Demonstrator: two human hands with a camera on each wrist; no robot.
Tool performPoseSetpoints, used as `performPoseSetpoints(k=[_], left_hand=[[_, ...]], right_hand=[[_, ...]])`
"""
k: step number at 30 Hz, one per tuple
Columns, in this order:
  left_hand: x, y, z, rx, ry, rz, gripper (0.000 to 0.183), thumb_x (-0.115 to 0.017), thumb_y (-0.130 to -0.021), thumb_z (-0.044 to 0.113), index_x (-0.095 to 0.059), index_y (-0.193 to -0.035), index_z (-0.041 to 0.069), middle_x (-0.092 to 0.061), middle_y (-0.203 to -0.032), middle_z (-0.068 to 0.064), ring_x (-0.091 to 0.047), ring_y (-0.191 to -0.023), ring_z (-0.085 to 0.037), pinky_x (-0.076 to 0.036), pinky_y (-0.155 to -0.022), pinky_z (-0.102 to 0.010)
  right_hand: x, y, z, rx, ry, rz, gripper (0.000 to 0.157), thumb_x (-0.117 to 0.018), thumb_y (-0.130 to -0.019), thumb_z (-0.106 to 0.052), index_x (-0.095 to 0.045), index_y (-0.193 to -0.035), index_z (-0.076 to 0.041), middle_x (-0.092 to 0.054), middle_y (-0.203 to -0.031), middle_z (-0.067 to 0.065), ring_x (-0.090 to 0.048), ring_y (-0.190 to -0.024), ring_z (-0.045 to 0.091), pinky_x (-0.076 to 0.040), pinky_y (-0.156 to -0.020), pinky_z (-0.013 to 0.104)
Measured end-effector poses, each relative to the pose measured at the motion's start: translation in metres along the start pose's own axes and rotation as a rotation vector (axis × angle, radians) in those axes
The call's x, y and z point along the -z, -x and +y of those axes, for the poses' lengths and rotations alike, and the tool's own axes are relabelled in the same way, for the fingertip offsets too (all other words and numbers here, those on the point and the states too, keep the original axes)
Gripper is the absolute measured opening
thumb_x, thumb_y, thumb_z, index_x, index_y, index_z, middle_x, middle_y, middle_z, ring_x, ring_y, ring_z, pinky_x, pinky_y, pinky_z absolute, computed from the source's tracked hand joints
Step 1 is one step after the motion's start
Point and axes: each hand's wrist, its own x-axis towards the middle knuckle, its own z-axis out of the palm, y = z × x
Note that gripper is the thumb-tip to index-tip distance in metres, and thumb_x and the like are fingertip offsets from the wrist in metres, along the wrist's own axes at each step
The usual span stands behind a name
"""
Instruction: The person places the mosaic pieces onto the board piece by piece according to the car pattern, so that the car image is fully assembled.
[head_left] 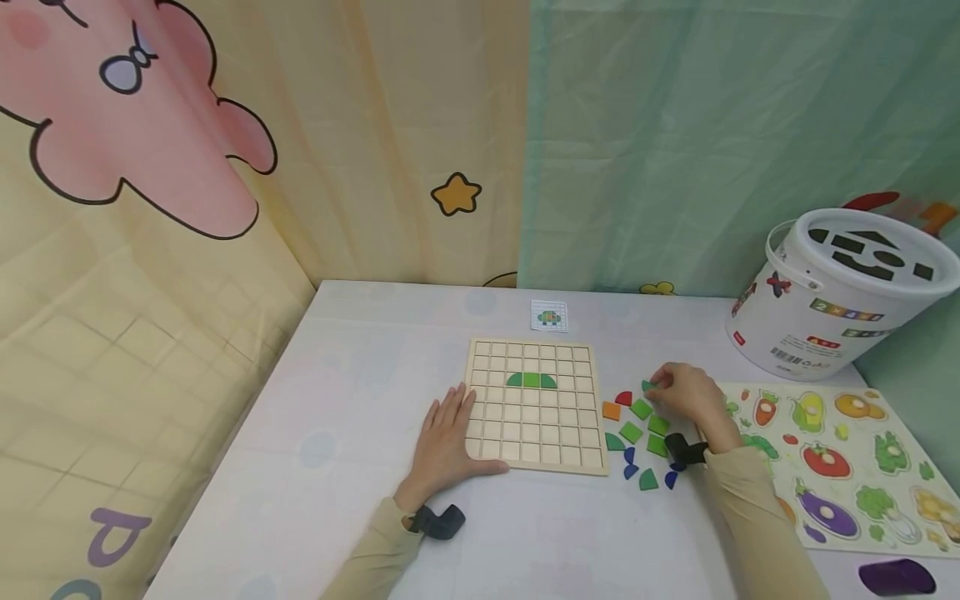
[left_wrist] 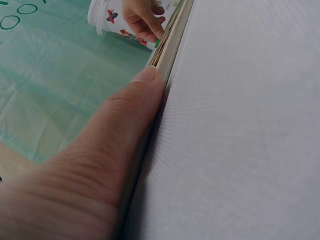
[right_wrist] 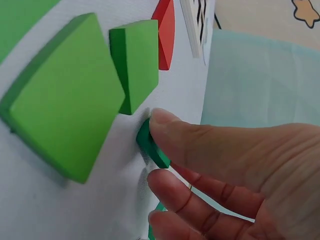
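A wooden grid board (head_left: 501,414) lies on the table, with a light green square (head_left: 531,381) set between two dark green quarter-circle pieces (head_left: 514,381) in an upper row. My left hand (head_left: 446,437) rests against the board's left side and lower left corner, fingers straight; its thumb (left_wrist: 120,112) lies along the near edge. Right of the board, my right hand (head_left: 686,398) pinches a dark green quarter-circle piece (right_wrist: 146,140) at the tabletop. Close to that hand lie several light green squares (head_left: 641,408), an orange square (head_left: 611,411) and a red piece (head_left: 624,398).
Several dark blue pieces (head_left: 630,456) and dark green quarter-circles (head_left: 648,479) lie nearer me. A small pattern card (head_left: 558,327) sits behind the board. At right are a vegetable picture board (head_left: 810,425), a white bucket (head_left: 772,329) and a purple piece (head_left: 896,577).
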Motion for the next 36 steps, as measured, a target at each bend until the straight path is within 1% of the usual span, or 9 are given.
performPoseSetpoints(k=[6, 9, 13, 16, 21, 24, 30, 34, 36], left_hand=[[0.001, 0.001, 0.001, 0.001, 0.013, -0.006, 0.122, -0.067, -0.061, 0.077, -0.025, -0.149, 0.003, -0.017, -0.155, -0.014, -0.012, -0.142, -0.027, -0.008, -0.113, -0.044], [0.001, 0.001, 0.002, 0.003, 0.016, -0.006, 0.122, -0.067, -0.061, 0.077, -0.025, -0.149, 0.003, -0.017, -0.155, -0.014, -0.012, -0.142, -0.027, -0.008, -0.113, -0.044], [0.001, 0.0, 0.002, 0.003, 0.017, -0.005, 0.122, -0.067, -0.061, 0.076, -0.025, -0.149, 0.003, -0.017, -0.155, -0.014, -0.012, -0.142, -0.027, -0.008, -0.114, -0.044], [0.001, 0.0, 0.002, 0.002, 0.018, -0.003, 0.122, -0.068, -0.061, 0.076, -0.026, -0.149, 0.003, -0.017, -0.155, -0.014, -0.012, -0.142, -0.027, -0.008, -0.113, -0.044], [0.001, 0.0, 0.001, 0.005, 0.015, -0.005, 0.122, -0.067, -0.061, 0.077, -0.026, -0.149, 0.003, -0.017, -0.155, -0.014, -0.012, -0.142, -0.027, -0.008, -0.114, -0.044], [0.001, 0.0, 0.001, 0.004, 0.015, 0.0, 0.122, -0.067, -0.061, 0.077, -0.026, -0.149, 0.004, -0.018, -0.155, -0.014, -0.012, -0.142, -0.027, -0.008, -0.114, -0.044], [0.001, 0.0, 0.001, -0.004, 0.021, 0.009, 0.122, -0.067, -0.061, 0.077, -0.026, -0.149, 0.003, -0.019, -0.155, -0.015, -0.013, -0.142, -0.028, -0.008, -0.113, -0.045], [0.0, 0.0, 0.0, -0.005, 0.017, 0.008, 0.122, -0.066, -0.061, 0.078, -0.026, -0.149, 0.004, -0.018, -0.155, -0.014, -0.012, -0.142, -0.028, -0.008, -0.114, -0.044], [0.0, 0.0, -0.001, -0.007, 0.017, 0.01, 0.122, -0.066, -0.061, 0.078, -0.026, -0.149, 0.004, -0.019, -0.155, -0.015, -0.013, -0.142, -0.028, -0.008, -0.114, -0.044]], right_hand=[[-0.001, -0.002, -0.001, 0.011, -0.05, 0.008, 0.02, -0.072, -0.083, -0.014, -0.061, -0.089, 0.001, -0.057, -0.08, 0.012, -0.049, -0.075, 0.028, -0.043, -0.066, 0.039], [-0.002, -0.003, -0.001, 0.015, -0.058, 0.019, 0.018, -0.071, -0.084, -0.013, -0.06, -0.086, 0.001, -0.057, -0.079, 0.012, -0.049, -0.074, 0.028, -0.043, -0.065, 0.038], [-0.004, -0.002, -0.001, 0.045, -0.059, 0.047, 0.017, -0.071, -0.084, -0.013, -0.059, -0.085, 0.0, -0.056, -0.076, 0.01, -0.049, -0.071, 0.026, -0.041, -0.061, 0.036], [-0.006, -0.002, -0.002, 0.073, -0.061, 0.073, 0.017, -0.069, -0.085, -0.012, -0.06, -0.09, 0.001, -0.057, -0.077, 0.009, -0.05, -0.069, 0.025, -0.04, -0.058, 0.033], [-0.011, -0.002, -0.008, 0.116, -0.074, 0.118, 0.022, -0.063, -0.09, -0.012, -0.06, -0.105, 0.003, -0.057, -0.082, 0.011, -0.05, -0.066, 0.023, -0.04, -0.055, 0.032], [-0.016, -0.003, -0.013, 0.155, -0.095, 0.153, 0.023, -0.062, -0.091, -0.012, -0.061, -0.108, 0.002, -0.058, -0.084, 0.012, -0.049, -0.064, 0.022, -0.039, -0.052, 0.031], [-0.024, -0.005, -0.029, 0.217, -0.157, 0.199, 0.018, -0.067, -0.088, -0.013, -0.061, -0.101, -0.001, -0.062, -0.079, 0.009, -0.049, -0.055, 0.017, -0.039, -0.047, 0.03], [-0.029, -0.005, -0.044, 0.238, -0.174, 0.206, 0.017, -0.071, -0.085, -0.015, -0.061, -0.093, -0.004, -0.064, -0.078, 0.007, -0.053, -0.056, 0.017, -0.041, -0.051, 0.031], [-0.032, -0.007, -0.051, 0.245, -0.18, 0.196, 0.017, -0.073, -0.084, -0.016, -0.061, -0.089, -0.005, -0.065, -0.078, 0.006, -0.054, -0.059, 0.017, -0.042, -0.053, 0.031]])
